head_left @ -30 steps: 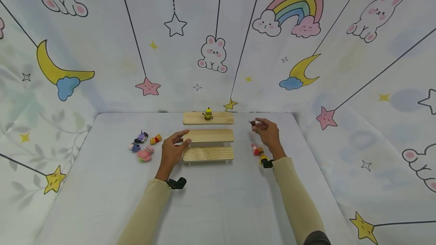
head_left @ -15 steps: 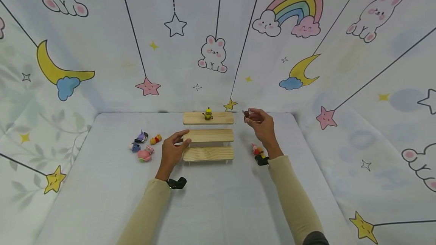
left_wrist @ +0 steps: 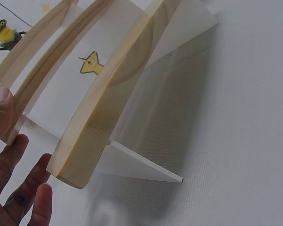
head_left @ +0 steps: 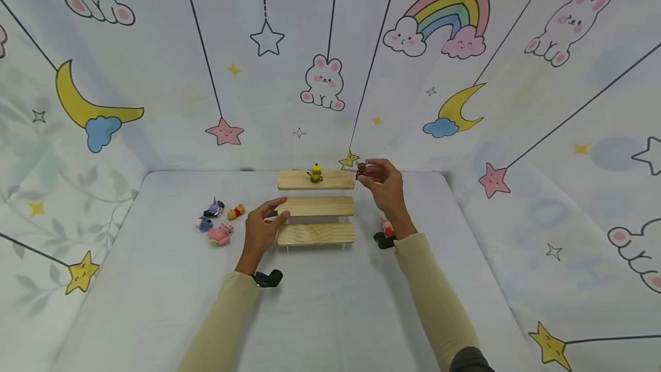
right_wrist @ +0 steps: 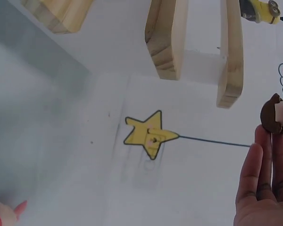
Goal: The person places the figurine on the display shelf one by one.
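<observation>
A three-tier display stand of pale wooden planks on clear supports stands at the back of the table. My left hand holds the left end of its middle plank; the thumb lies on one face and the fingers are at the edge. My right hand pinches a small brown figurine by the right end of the top plank. Its pale front shows in the right wrist view, partly covered by the thumb. On the top plank stands a yellow minion figurine, left of the brown one.
Left of the stand lie a purple-and-black figurine, a red-and-yellow bear, a bluish one and a pink one. Right of it, a pink-and-red figurine is partly behind the right wrist. A patterned cloth backdrop rises behind.
My right hand has carried the brown figurine leftward and slightly up in the head view, toward the top plank. The left hand has stayed on the stand.
</observation>
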Available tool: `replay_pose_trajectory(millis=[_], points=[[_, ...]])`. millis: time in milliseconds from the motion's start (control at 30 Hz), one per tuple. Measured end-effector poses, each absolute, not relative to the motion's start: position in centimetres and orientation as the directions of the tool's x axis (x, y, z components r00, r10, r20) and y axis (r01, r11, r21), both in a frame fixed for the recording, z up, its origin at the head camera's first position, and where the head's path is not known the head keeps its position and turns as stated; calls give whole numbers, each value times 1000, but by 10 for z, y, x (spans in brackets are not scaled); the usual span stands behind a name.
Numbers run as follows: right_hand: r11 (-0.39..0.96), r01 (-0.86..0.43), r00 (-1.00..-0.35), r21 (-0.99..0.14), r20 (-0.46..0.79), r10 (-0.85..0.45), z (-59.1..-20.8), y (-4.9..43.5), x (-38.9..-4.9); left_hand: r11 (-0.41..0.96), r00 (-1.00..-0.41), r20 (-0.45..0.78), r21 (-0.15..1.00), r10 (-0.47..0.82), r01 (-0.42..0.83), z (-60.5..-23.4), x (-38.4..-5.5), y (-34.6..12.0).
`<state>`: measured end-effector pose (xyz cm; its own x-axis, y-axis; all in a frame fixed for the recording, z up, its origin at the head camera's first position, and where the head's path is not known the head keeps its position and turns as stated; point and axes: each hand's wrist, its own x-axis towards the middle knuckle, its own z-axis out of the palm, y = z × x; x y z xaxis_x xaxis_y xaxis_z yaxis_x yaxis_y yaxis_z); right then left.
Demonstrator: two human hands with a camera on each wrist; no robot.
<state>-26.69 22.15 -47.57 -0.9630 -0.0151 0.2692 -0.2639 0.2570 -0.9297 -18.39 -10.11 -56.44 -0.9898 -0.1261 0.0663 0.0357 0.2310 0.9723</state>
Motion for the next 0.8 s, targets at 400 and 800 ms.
replay_pose_trajectory(millis=[400, 800], points=[[226, -288, -957, -930, 281, -64, -478, 198, -272, 225, -988, 72, 974, -134, 40, -565, -186, -101], [283, -320, -947, -904, 310, -81, -484, 183, -274, 215, -988, 81, 975, -132, 51, -564, -185, -101]])
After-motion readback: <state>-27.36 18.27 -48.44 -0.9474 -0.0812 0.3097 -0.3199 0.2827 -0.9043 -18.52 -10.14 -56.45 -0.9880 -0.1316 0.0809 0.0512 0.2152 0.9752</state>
